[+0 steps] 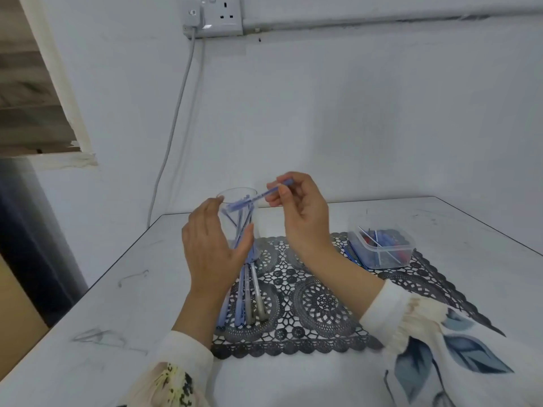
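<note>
Hands at a tumbler of pens.
We see our left hand (211, 248) gripping the clear tumbler (240, 201) at the lace mat's (323, 304) 10 o'clock corner. Our right hand (302, 212) pinches a blue pen (271, 191) slanting into its mouth. Loose pens (246, 295) lie at the tumbler's 6 o'clock.

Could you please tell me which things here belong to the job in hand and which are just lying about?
In use: left hand, clear glass, right hand, blue pen, loose pens.
Lying about: plastic box, lace mat, wall socket, cable.
</note>
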Demonstrator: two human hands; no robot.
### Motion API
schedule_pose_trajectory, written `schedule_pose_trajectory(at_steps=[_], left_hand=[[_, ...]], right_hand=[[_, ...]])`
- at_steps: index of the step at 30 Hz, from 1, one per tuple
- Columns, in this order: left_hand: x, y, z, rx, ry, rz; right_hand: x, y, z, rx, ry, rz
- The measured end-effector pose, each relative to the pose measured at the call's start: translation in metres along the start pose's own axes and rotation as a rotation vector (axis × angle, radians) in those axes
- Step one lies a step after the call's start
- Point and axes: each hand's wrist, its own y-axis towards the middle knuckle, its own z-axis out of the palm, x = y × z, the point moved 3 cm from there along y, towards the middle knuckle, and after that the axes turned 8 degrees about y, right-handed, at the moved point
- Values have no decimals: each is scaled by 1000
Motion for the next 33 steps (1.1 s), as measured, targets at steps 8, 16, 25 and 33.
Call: schedule_pose_trajectory(at_steps=[8,16,25,33], left_hand=[[-47,-19,6,-10,52,349],[-51,-33,21,68,-18,400],[-47,-36,31,220,48,437],[-49,-37,30,317,-21,426]], right_hand=[[-17,-33,-55,-82,243,398],[-16,-44,-90,35,261,540],[-20,-42,-115,513,-791,38],[-17,-40,-114,542,-970,-194]])
